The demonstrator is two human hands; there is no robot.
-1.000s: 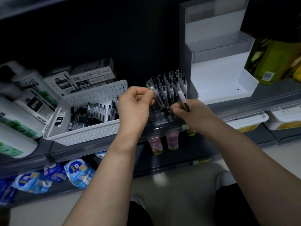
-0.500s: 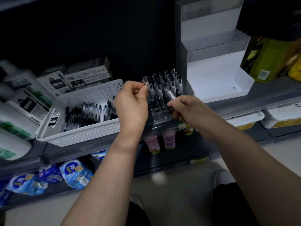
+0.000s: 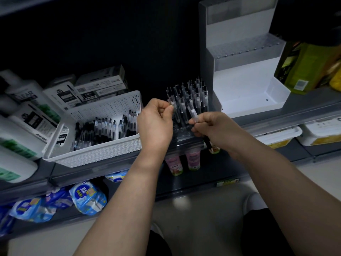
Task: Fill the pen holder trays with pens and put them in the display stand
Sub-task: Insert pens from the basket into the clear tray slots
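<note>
At frame centre the left hand (image 3: 155, 124) pinched an upright pen (image 3: 171, 104) at the left of the tray (image 3: 186, 139), while the right hand (image 3: 212, 128) pinched a tilted pen (image 3: 192, 113) over it. The stand (image 3: 239, 76) stood upper right.

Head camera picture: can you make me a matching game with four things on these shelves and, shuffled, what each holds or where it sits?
Things:
1. white basket
2. clear pen tray
3. white display stand
4. pink bottles

Places or states:
A. on the lower shelf
B. pens standing upright in it
C. no pens in it
D. loose pens lying in it

Pairs: 1-D, 2-B, 3-C, 4-A.
</note>
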